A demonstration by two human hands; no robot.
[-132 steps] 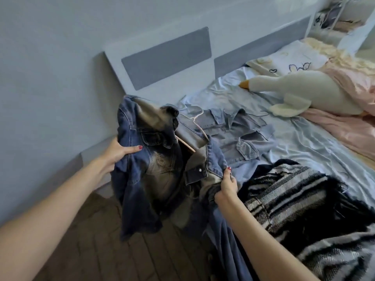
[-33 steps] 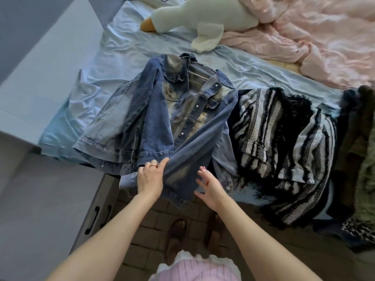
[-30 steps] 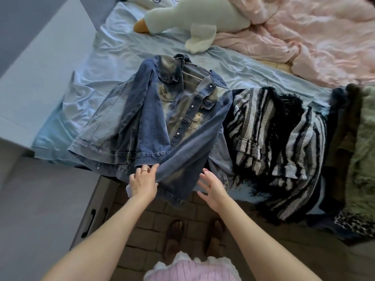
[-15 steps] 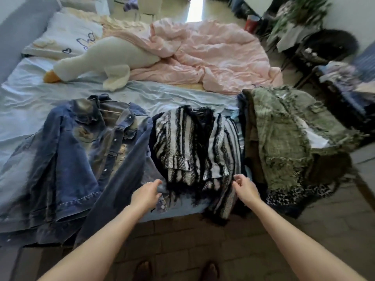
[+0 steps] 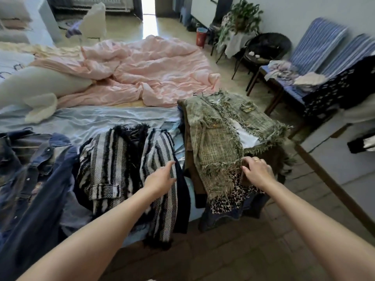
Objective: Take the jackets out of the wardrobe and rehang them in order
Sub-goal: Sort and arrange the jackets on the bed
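Observation:
Three jackets lie side by side on the near edge of the bed: a blue denim jacket [image 5: 30, 169] at the left, a black-and-white striped jacket [image 5: 121, 169] in the middle, and a green fringed tweed jacket [image 5: 221, 136] on top of a pile at the right. A leopard-print garment [image 5: 229, 197] shows under the tweed one. My left hand [image 5: 162, 178] hovers open over the striped jacket's right side. My right hand [image 5: 256, 171], wearing a ring, rests with spread fingers on the lower hem of the tweed jacket.
The light blue sheet [image 5: 91, 120] carries a crumpled pink duvet [image 5: 146, 74] and a white goose plush [image 5: 38, 88] further back. Blue striped chairs [image 5: 316, 49] piled with clothes, a black chair [image 5: 267, 45] and a plant [image 5: 241, 19] stand at the right. Brick floor [image 5: 233, 250] lies below.
My view swung right from the denim jacket to the striped and tweed jackets. Both hands left the denim sleeve and moved right; the right hand now touches the tweed hem.

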